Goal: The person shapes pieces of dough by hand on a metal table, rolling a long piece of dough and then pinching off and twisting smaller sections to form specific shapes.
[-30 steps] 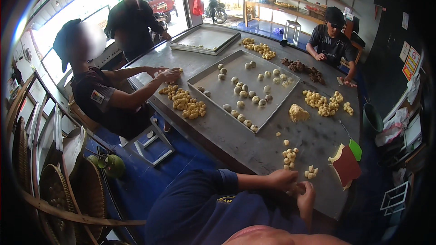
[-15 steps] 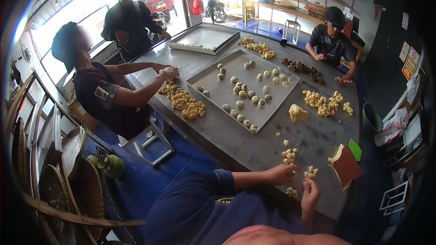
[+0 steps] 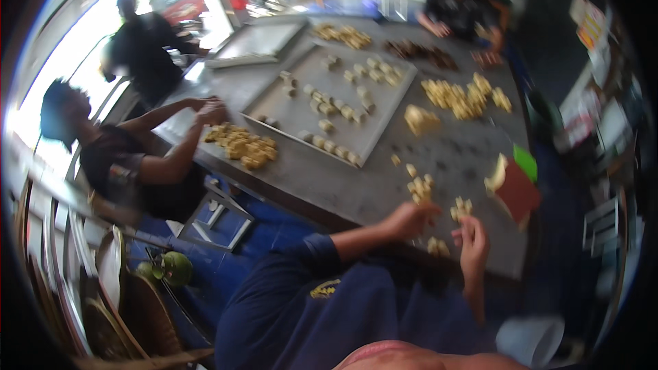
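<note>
My left hand point(image 3: 411, 219) reaches over the table's near edge beside a cluster of pale dough pieces point(image 3: 419, 188); its fingers are smeared by motion. My right hand point(image 3: 471, 238) is curled just below a smaller cluster point(image 3: 461, 207), and whatever its fingers hold is too blurred to make out. Another small group of pieces point(image 3: 437, 247) lies between my hands near the edge. A lump of yellow dough point(image 3: 421, 120) sits farther up the steel table point(image 3: 452, 164). A red-brown and cream object point(image 3: 514, 195), with a green one point(image 3: 524, 163) behind it, lies right of my hands.
A tray point(image 3: 267, 99) of round balls fills the middle, another tray point(image 3: 253, 38) behind. Co-workers point(image 3: 116, 157) point(image 3: 147, 55) point(image 3: 456, 10) are at the left and back right, near dough piles point(image 3: 240, 144) point(image 3: 452, 96) and a brown heap point(image 3: 421, 51). A stool point(image 3: 212, 219) stands lower left.
My hands have parted from their meeting a second ago, uncovering the pieces at the edge. The whole view has shifted and blurred. The back-left co-worker has turned and bent toward the left.
</note>
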The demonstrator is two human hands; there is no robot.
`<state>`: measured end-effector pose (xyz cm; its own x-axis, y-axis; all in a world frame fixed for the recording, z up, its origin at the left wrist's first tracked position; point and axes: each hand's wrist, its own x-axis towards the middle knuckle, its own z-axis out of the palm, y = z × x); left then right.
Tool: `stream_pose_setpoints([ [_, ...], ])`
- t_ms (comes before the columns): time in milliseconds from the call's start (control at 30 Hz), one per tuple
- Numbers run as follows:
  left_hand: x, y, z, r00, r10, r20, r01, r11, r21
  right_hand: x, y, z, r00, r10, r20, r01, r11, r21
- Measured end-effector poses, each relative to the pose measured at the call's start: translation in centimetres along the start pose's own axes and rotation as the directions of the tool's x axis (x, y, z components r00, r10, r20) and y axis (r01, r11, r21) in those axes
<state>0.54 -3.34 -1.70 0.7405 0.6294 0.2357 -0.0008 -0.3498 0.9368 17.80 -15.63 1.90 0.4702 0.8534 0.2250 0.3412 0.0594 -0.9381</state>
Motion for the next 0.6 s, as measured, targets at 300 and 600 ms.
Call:
stream_pose_setpoints([
  [300,-0.1,3.5,-1.9,0.979,0.167,-0.114,-0.067,0.803,0.592,1.3,-1.6,-2.9,0.933,-0.340,0.116,0.343,0.750,-0.565],
  [600,-0.6,2.3,1.8,0.966,-0.049,0.254,-0.107,0.817,0.566,-1.7,3.3,-1.2,0.938,-0.114,0.328,0.251,0.875,-0.414],
])
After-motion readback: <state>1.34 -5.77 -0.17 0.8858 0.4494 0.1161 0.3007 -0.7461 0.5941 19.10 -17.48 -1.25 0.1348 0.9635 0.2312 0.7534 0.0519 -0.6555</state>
